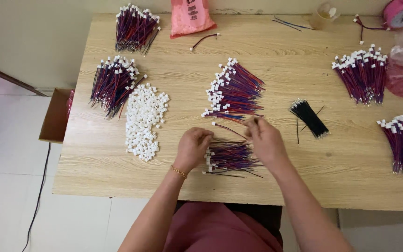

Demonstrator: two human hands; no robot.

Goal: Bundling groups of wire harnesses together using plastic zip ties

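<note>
From the head camera, a pale wooden table [117, 172] fills the view. The left hand [192, 147] sits near centre, fingers curled closed at the left end of a small bundle of red and blue wires [232, 156]; whether it pinches anything I cannot tell. The right hand [264, 140] is just at 3 o'clock of it, fingertips pinched on a single wire [229, 129] that runs out toward 9 o'clock with a white plug at its end. The small bundle lies between and just below both hands, at the table's near edge. At 12 o'clock of the hands lies a fanned pile of finished wires [234, 91]. At 9 o'clock is a heap of white connectors [143, 121]. At 3 o'clock lies a black wire bunch [309, 117]
</note>
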